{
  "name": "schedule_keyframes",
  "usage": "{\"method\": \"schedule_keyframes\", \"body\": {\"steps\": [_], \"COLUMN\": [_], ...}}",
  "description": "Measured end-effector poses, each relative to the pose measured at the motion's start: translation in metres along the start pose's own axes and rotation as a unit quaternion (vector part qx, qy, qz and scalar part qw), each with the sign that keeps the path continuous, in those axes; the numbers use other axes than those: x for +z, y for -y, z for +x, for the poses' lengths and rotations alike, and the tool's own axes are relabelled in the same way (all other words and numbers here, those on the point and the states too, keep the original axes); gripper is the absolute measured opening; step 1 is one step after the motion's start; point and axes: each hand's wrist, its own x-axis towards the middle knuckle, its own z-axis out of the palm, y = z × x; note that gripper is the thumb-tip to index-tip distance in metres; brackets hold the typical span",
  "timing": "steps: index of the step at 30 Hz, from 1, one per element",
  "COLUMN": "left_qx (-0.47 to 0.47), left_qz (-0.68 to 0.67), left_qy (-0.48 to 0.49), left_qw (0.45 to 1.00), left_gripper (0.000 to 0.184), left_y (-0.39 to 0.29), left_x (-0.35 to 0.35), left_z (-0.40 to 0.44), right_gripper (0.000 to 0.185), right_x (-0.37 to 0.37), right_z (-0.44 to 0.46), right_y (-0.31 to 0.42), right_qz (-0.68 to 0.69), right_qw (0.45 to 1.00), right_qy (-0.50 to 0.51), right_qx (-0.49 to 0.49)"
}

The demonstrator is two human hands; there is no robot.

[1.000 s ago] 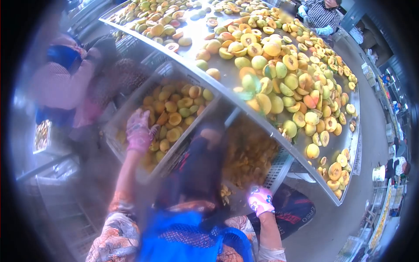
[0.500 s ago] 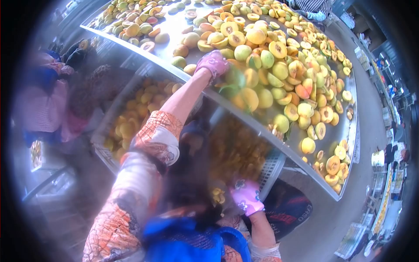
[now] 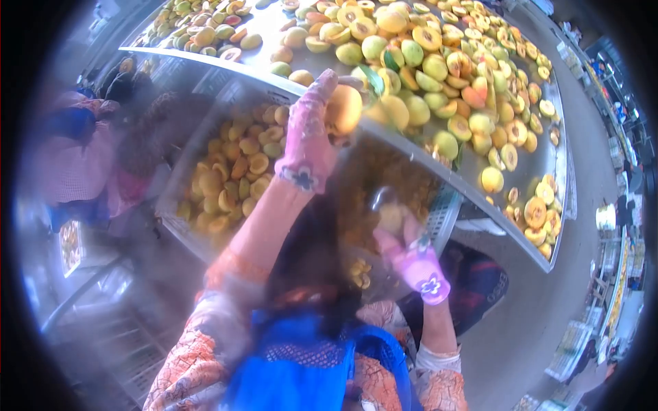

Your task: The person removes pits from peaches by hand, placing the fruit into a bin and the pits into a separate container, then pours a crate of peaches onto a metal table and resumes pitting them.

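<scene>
My left hand (image 3: 307,137), in a pink glove with a flower print, is raised over the near edge of the metal table (image 3: 425,159). Its fingers are closed around a yellow peach (image 3: 345,109). Lower and to the right, my right hand (image 3: 415,264), gloved alike, has its fingers bent round something blurred and yellowish with a shiny tip; I cannot make out what it is. Under that hand is a crate (image 3: 445,218) with a mass of yellow-brown pieces. Many peaches (image 3: 433,67), whole and halved with stones showing, are heaped on the table.
Below the table's edge at left stands a crate (image 3: 171,218) of peach halves (image 3: 229,181). A person (image 3: 68,157) in pink and blue is at the far left. A walkway (image 3: 531,301) and long rows of crates (image 3: 576,342) run along the right.
My left hand has drawn back from the heap towards me with a peach in its grip. My right hand has risen from low by my knee to above the crate.
</scene>
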Motion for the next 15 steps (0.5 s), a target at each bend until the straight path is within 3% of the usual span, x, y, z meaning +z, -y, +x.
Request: {"method": "schedule_keyframes", "body": {"steps": [1,2,3,4,5,6,8,10,13,15], "left_qx": [-0.060,-0.073,0.029,0.131,0.030,0.023,0.037,0.033,0.013,0.083], "left_qz": [-0.022,-0.019,0.047,0.113,0.118,0.121,0.145,0.146,0.162,0.241], "left_qy": [-0.031,-0.031,-0.043,-0.054,-0.039,-0.038,-0.014,-0.017,-0.015,-0.012], "left_qw": [0.997,0.997,0.998,0.983,0.992,0.992,0.989,0.989,0.987,0.967], "left_gripper": [0.028,0.028,0.039,0.053,0.058,0.058,0.062,0.063,0.068,0.074], "left_y": [0.003,0.012,0.022,0.028,0.034,0.037,0.039,0.041,0.043,0.044], "left_x": [0.006,0.014,0.022,0.028,0.025,0.027,0.034,0.037,0.038,0.040], "left_z": [-0.015,-0.029,-0.042,-0.050,-0.056,-0.063,-0.077,-0.084,-0.088,-0.088], "right_gripper": [0.048,0.049,0.047,0.047,0.047,0.048,0.048,0.038,0.040,0.041], "right_x": [-0.005,-0.010,-0.010,-0.007,-0.001,0.003,-0.002,0.001,0.009,0.006], "right_z": [-0.005,-0.010,-0.010,-0.011,-0.012,-0.013,-0.016,-0.016,-0.014,-0.016], "right_y": [-0.005,-0.010,-0.007,-0.005,-0.002,0.002,0.010,0.000,-0.020,-0.018], "right_qz": [-0.176,-0.342,-0.344,-0.342,-0.313,-0.282,-0.255,-0.306,-0.335,-0.308], "right_qw": [0.968,0.873,0.846,0.851,0.871,0.889,0.915,0.898,0.890,0.912], "right_qy": [-0.048,-0.091,-0.147,-0.146,-0.173,-0.199,-0.166,-0.120,-0.099,-0.074], "right_qx": [-0.173,-0.335,-0.380,-0.371,-0.337,-0.302,-0.267,-0.293,-0.293,-0.262]}}
